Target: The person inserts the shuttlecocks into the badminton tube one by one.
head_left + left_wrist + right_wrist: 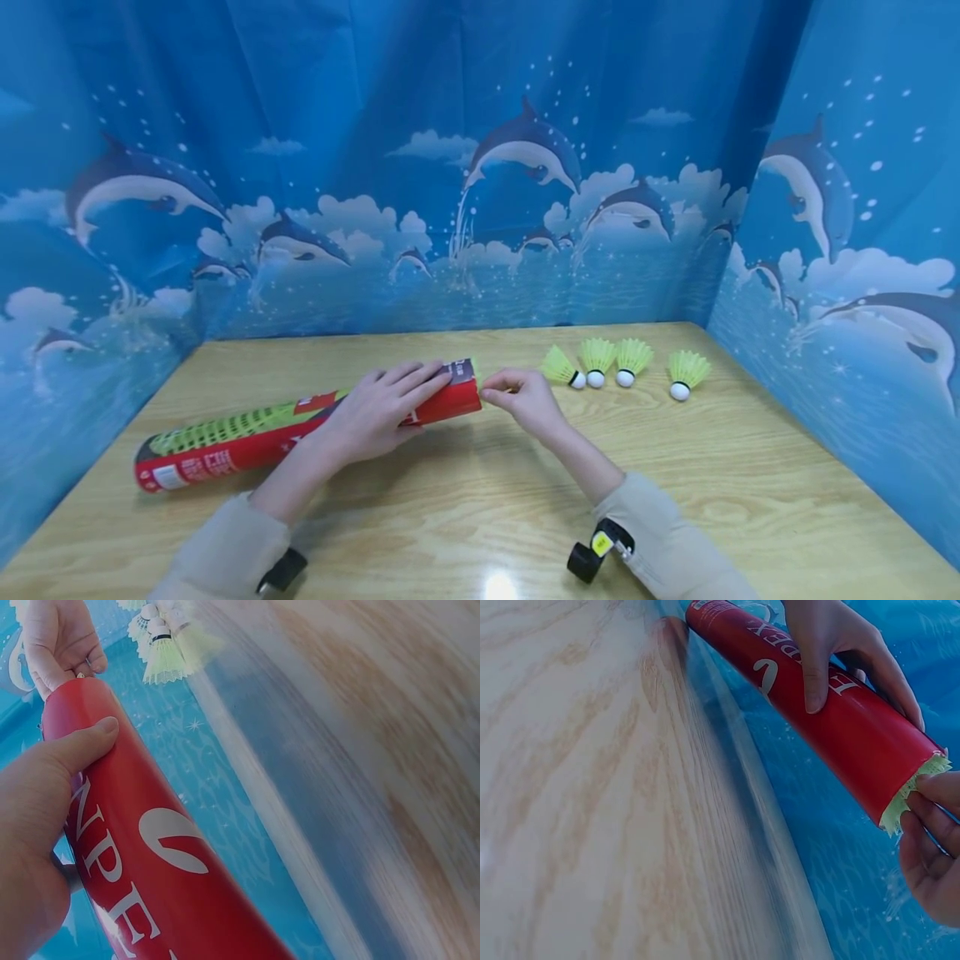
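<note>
A long red and green shuttlecock tube lies slantwise over the left of the table, its right end raised. My left hand grips it from above near that end, thumb on the near side in the left wrist view. At the tube's right mouth, the yellow-green skirt of a shuttlecock pokes out a little; the rest is hidden inside. My right hand pinches the edge of this skirt between thumb and fingers, as the right wrist view shows.
Several yellow-green shuttlecocks with white corks stand or lie at the back right: one tipped over, two side by side, and one farther right. A blue dolphin-print curtain borders the wooden table behind and at both sides.
</note>
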Demonstrator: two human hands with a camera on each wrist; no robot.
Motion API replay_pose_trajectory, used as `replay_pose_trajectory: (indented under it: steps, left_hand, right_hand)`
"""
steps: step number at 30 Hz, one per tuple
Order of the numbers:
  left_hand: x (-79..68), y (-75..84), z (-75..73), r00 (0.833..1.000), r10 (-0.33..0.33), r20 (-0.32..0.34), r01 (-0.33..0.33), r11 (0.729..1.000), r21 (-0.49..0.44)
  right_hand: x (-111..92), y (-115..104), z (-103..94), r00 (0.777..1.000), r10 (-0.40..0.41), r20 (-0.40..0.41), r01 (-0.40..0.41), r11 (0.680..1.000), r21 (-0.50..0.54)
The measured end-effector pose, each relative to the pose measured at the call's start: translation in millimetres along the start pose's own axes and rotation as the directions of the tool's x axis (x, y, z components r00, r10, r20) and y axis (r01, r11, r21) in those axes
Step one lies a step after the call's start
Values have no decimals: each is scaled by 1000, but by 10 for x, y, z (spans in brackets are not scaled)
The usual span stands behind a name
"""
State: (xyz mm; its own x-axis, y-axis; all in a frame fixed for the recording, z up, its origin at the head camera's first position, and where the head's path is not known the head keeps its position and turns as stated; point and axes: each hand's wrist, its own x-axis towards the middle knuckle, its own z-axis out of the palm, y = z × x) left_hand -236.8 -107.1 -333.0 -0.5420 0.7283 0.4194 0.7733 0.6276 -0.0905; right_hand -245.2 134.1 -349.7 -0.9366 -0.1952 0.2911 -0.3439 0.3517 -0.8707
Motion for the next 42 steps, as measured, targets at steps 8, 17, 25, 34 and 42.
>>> replay_pose_trajectory:
  steps: [8, 17, 25, 34, 42]
  left_hand:
    - [-6, 3, 13, 1000, 5, -5, -5, 1000, 9]
    - [-2, 2, 20, 1000, 17, -12, -17, 1000, 13]
    - [-1, -1, 23, 1000, 14, 4, -14, 1000, 14]
    - [7, 0, 13, 1000, 7, 29, -8, 1000, 3]
    - [13, 5, 6, 999, 17, 42, -17, 1000, 7]
  right_hand:
    - [0, -13, 20, 999, -13, 31, 14, 1000, -24]
    - [13, -5, 13, 998, 7, 61, -3, 997, -72]
    - [-18, -12, -62, 990, -12, 141, 22, 997, -70]
    - [-44, 61, -265, 971, 33, 239, -32, 999, -5]
    - [-32, 170, -488, 984, 67, 166, -67, 998, -6]
